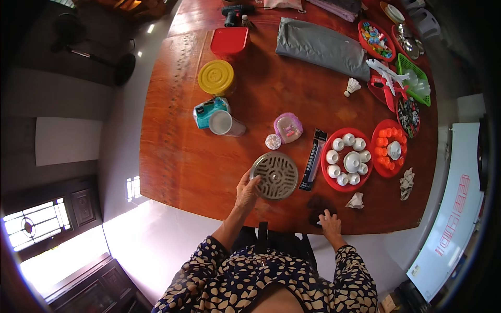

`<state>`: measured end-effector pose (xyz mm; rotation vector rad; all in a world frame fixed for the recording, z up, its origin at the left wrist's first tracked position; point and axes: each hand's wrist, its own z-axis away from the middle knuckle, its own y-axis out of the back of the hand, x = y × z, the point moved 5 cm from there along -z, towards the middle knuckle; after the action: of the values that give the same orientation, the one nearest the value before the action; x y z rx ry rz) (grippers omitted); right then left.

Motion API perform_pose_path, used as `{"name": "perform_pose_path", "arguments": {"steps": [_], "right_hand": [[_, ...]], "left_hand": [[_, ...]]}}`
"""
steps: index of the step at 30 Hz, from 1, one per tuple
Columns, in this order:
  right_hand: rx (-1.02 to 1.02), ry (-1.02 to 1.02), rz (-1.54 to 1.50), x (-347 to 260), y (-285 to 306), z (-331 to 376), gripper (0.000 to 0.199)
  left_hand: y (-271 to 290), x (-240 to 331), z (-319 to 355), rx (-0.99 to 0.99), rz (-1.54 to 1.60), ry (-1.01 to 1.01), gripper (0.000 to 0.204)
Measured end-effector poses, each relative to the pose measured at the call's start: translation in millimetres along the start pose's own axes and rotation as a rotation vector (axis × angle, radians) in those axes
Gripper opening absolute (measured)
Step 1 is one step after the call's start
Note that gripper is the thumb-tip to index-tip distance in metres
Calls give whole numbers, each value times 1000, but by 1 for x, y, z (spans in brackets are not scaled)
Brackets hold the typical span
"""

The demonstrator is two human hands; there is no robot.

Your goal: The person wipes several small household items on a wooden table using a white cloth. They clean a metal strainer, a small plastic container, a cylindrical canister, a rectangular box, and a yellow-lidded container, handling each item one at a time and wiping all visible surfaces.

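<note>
One thing in hand: a round metal lid (274,176) with a cut-out maze-like pattern, sitting just below the centre of the frame on the reddish wooden table (182,156).
Look: grey, dull-shining, disc-shaped, with slots showing dark through its face.
Facing: patterned face is pointing up at the camera; being round, it is showing no long axis, lying flat or nearly so.
Left hand (247,190): fingers are curling over the lid's lower-left rim, holding it; the lid is lying up and to the right of the palm.
Right hand (329,221): resting at the table's near edge in the lower centre-right, fingers on a small dark object (318,216); whether it is gripping it cannot be told.
Neighbours: a black flat package (313,159) is lying just right of the lid; a red tray of white cups (347,159) is sitting further right.
</note>
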<state>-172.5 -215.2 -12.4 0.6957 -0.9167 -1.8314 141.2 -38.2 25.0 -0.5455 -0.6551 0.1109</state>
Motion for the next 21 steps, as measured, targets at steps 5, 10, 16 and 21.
{"name": "perform_pose_path", "arguments": {"steps": [5, 10, 16, 21], "right_hand": [[-1, -47, -210, 30, 30, 12, 45], [176, -19, -654, 5, 83, -17, 37], [154, -153, -1492, -19, 112, -99, 61], [130, -302, -1745, -22, 97, -132, 72]], "left_hand": [[-14, -37, -26, 148, -136, 212, 56], [-25, -77, -50, 108, -49, 252, 55], [-46, -110, -78, 6, 192, 224, 43], [-50, -113, -93, 110, 66, 191, 29]]}}
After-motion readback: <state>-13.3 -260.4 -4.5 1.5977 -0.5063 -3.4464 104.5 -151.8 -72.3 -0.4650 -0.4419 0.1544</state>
